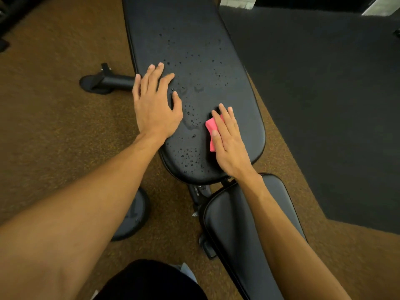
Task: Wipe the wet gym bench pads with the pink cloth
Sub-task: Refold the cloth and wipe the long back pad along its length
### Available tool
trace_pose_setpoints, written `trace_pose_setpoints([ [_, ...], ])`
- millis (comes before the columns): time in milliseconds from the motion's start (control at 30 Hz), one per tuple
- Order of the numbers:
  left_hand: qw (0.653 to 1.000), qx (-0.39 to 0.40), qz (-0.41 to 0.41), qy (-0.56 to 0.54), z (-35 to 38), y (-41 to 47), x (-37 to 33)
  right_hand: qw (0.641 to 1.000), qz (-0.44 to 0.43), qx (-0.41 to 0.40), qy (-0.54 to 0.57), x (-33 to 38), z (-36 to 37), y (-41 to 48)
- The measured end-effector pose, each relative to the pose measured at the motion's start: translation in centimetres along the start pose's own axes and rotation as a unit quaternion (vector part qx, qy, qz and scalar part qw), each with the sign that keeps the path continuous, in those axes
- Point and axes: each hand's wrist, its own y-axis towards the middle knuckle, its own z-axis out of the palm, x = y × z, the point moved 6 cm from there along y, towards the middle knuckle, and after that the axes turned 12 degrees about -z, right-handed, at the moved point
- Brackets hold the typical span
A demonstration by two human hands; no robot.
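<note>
Left hand (154, 105): flat, fingers spread, bracing the back pad (194, 50) at its left edge, holding nothing.
Droplets (190, 118): between the hands and beyond, along the pad's long axis.
Right hand (227, 141): nearer them, straight fingers pressing the pink cloth (211, 128) down.

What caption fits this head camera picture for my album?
The right hand presses the pink cloth onto the wet bench pad while the left hand rests on the pad.
</note>
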Motion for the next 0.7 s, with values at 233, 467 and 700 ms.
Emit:
trace_pose_setpoints([
  [233, 1.0, 0.004, 0.001, -0.003, 0.0, -0.1, 0.0, 0.999, -0.025, 0.032, 0.014, -1.7, -1.3, -4.6],
  [467, 1.0, 0.009, 0.003, 0.002, 0.1, -0.2, 0.1, 0.995, 0.029, -0.069, -0.068, -1.2, -2.1, -5.7],
  [700, 1.0, 0.012, 0.002, 0.006, 0.0, -0.3, 0.1, 0.998, -0.006, -0.018, -0.054, 0.2, -1.5, -7.3],
])
